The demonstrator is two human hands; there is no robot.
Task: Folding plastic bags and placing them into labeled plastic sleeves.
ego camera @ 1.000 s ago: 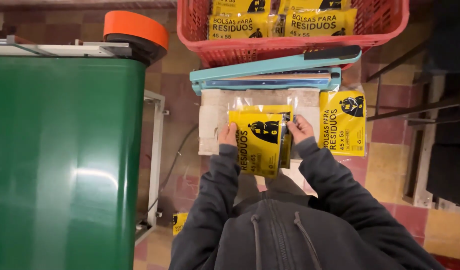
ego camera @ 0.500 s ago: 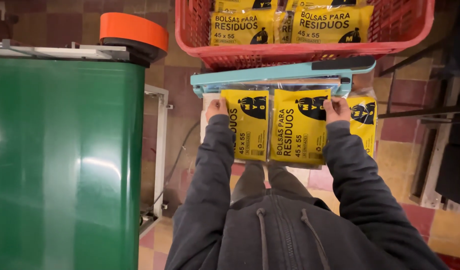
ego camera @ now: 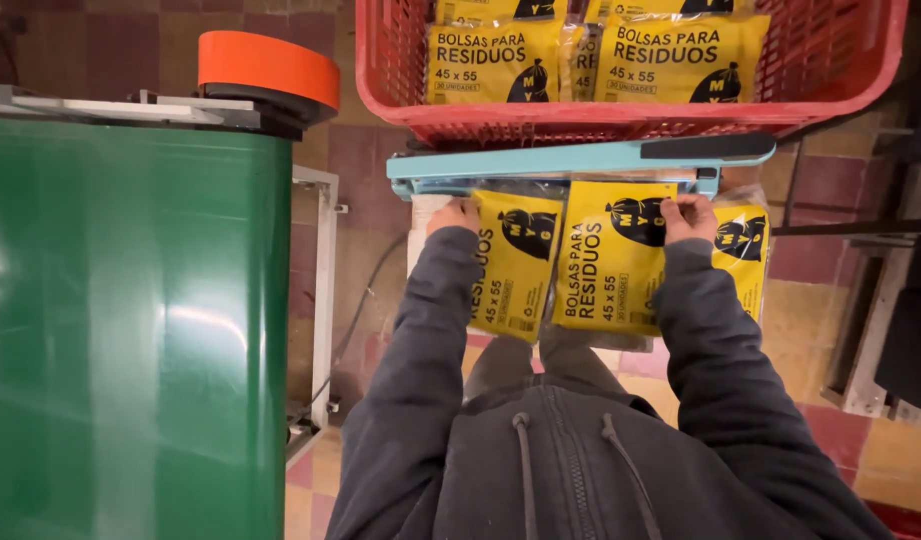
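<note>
My left hand point(ego camera: 455, 215) grips the top left corner of a yellow packet of bags point(ego camera: 515, 265), and my right hand point(ego camera: 688, 217) grips the top of a second yellow packet point(ego camera: 610, 260) beside it. Both packets' top edges sit under the raised arm of a teal heat sealer point(ego camera: 580, 160). A third yellow packet point(ego camera: 742, 255) lies to the right, partly behind my right sleeve. My dark grey sleeves and hooded top fill the lower middle.
A red plastic crate point(ego camera: 630, 120) with several yellow packets stands just beyond the sealer. A large green roll of film point(ego camera: 130, 330) with an orange cap point(ego camera: 268, 65) fills the left side. A white metal frame point(ego camera: 325, 290) stands between them. The floor is tiled.
I lifted the yellow packets from in front of my chest up to the sealer. They spread side by side, and their top edges now lie under the sealer arm.
</note>
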